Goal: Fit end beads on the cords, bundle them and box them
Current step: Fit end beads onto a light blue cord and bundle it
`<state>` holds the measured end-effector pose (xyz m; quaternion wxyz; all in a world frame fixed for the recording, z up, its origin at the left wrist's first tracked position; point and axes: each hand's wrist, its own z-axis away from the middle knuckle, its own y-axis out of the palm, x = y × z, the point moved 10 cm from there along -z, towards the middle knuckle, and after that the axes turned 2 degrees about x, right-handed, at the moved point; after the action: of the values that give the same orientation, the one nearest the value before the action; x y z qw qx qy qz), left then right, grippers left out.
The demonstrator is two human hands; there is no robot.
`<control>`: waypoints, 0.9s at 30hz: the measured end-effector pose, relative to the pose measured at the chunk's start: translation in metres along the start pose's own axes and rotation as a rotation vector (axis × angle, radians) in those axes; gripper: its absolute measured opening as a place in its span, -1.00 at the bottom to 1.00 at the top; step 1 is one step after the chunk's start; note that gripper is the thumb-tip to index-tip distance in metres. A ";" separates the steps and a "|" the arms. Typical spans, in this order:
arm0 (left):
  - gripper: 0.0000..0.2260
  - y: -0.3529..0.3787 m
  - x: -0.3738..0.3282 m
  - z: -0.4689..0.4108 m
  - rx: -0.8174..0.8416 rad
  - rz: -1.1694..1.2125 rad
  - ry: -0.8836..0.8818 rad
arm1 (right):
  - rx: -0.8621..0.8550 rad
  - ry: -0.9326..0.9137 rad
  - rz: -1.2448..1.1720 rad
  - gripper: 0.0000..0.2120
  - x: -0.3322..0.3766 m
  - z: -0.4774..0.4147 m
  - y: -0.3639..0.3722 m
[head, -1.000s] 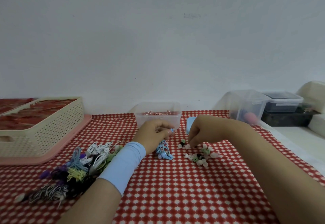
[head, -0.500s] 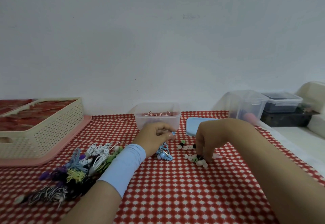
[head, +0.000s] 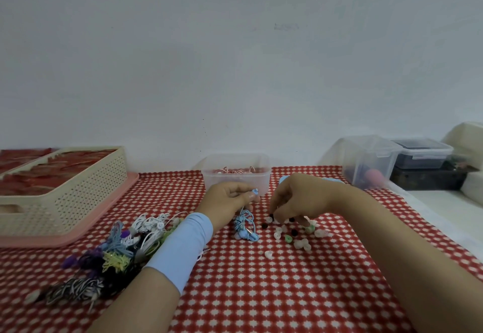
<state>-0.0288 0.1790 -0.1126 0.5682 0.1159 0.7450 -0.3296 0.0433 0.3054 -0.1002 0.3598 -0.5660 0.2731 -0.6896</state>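
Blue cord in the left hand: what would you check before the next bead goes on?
1. Left hand pinches the blue cord with its tip exposed: ok.
2. Right hand has a bead between its fingertips: cannot tell.
3. Loose beads lie within reach, just under the fingers: ok.
4. Clear box stands open behind the hands: ok.
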 end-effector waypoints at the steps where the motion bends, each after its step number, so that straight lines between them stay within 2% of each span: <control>1: -0.87 0.000 0.001 0.000 0.002 0.018 -0.005 | -0.036 -0.024 -0.046 -0.91 0.001 0.000 -0.003; 5: -0.87 0.000 0.006 -0.001 0.014 0.117 -0.029 | -0.234 -0.135 -0.392 -0.91 0.006 0.006 -0.026; 8: -0.87 0.002 0.006 -0.002 0.030 0.167 -0.028 | -0.213 -0.142 -0.522 -0.89 0.010 0.004 -0.018; 12: -0.85 0.002 0.005 -0.002 0.024 0.163 -0.017 | -0.185 -0.132 -0.582 -0.88 0.011 0.000 -0.008; 17: -0.89 0.000 -0.001 0.002 0.017 0.141 0.009 | -0.306 -0.161 -0.572 -0.90 0.013 0.002 -0.017; 23: -0.93 0.001 -0.003 0.002 0.029 0.147 0.018 | -0.275 -0.123 -0.625 -0.87 0.006 0.002 -0.017; 27: -0.93 0.002 -0.003 0.002 0.037 0.123 0.027 | -0.249 -0.138 -0.578 -0.88 0.010 0.003 -0.013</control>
<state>-0.0251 0.1798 -0.1107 0.5753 0.1765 0.7377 -0.3062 0.0426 0.3051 -0.0839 0.0947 -0.7052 0.1586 -0.6846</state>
